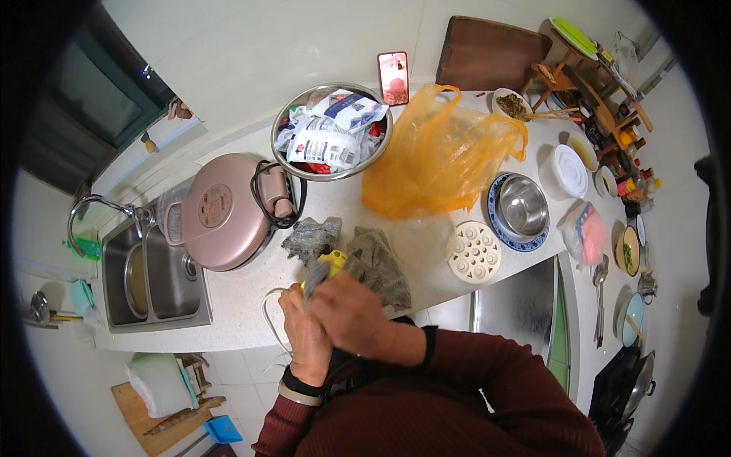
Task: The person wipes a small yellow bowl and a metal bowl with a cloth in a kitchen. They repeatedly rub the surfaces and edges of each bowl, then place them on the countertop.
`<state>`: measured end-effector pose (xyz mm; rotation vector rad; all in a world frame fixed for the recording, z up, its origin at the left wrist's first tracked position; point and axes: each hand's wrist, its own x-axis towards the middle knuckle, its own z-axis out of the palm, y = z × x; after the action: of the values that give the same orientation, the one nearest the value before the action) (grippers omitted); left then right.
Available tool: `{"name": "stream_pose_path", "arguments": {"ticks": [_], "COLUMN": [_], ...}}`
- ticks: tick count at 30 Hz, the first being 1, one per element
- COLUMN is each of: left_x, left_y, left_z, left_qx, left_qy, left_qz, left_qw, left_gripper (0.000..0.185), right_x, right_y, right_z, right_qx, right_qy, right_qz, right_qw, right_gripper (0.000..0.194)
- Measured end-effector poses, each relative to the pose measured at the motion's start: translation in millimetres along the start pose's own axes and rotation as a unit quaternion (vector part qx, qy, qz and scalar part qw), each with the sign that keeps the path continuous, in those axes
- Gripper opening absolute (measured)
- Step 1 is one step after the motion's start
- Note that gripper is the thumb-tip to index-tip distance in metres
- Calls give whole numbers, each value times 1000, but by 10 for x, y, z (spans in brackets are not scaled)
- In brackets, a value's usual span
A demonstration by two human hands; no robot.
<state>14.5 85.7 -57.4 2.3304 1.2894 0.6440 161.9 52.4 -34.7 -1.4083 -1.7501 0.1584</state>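
Observation:
My left hand [308, 337] grips a small yellow object [332, 260], which is mostly hidden by the fingers. Over it, my right hand [357, 317] pinches a grey cloth [317, 281] against the yellow surface; the hand is slightly blurred. A white cord [267, 308] loops out beside my left wrist and hangs past the counter edge; whether it joins the yellow object I cannot tell. Two more dark grey cloths lie crumpled on the counter just beyond my hands, a smaller one [311, 237] and a larger one [374, 265].
Left are a pink electric griddle [220, 211] and a double steel sink [171, 285]. Behind stand a steel bowl [280, 151] of packets, an orange plastic bag [434, 165] and a phone [393, 77]. A cream round holed plate [475, 252] and a steel bowl [522, 205] sit right.

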Motion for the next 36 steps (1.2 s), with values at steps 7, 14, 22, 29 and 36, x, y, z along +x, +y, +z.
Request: {"name": "stream_pose_path", "arguments": {"ticks": [7,14,22,29,36], "left_x": [34,93,81,132,11], "left_y": [50,100,176,169,60], "left_z": [24,25,33,68,108], "left_qx": [-9,24,32,4,-65], "left_qy": [1,-14,0,-10,7], "left_qz": [-47,-55,-10,13,-11], "left_qw": [999,998,999,1000,998], "left_gripper": [71,71,64,69,77], "right_x": [30,43,147,144,162], "right_y": [442,227,451,163,339], "right_z": [22,-62,-138,-41,-160], "right_qx": [31,-4,-16,-55,-35], "right_qy": [43,12,71,-1,1], "right_qz": [87,45,155,9,92], "right_qw": [995,999,985,998,995], "right_gripper": [16,12,16,15,19]}}
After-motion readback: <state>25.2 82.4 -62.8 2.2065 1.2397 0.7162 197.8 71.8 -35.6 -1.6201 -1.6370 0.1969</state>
